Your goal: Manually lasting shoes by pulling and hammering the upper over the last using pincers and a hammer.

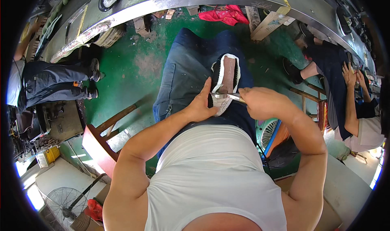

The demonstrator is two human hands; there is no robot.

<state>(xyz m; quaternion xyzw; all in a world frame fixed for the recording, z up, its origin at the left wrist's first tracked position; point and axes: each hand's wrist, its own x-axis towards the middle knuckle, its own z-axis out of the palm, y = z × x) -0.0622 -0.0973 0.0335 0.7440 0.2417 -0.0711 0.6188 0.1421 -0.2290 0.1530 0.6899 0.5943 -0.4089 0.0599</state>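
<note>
On my lap lies a shoe (230, 70), bottom side up. Its underside shows a brown middle strip with a white edge turned over around it, and its sides look dark. My left hand (200, 104) grips the near left side of the shoe, with the index finger along its edge and the thumb at the near end. My right hand (260, 103) is closed around the handle of a hammer-like metal tool (223, 96). The tool's head lies across the shoe's near part, right by my left hand; its exact shape is too small to make out.
A metal-edged workbench (162, 2) curves across the far side. Red cloth (225, 15) and wood scraps lie beneath it. A green fan (268, 131) stands near my right hip and a wooden stool (101, 147) at left. Co-workers' legs (61, 82) show at both sides.
</note>
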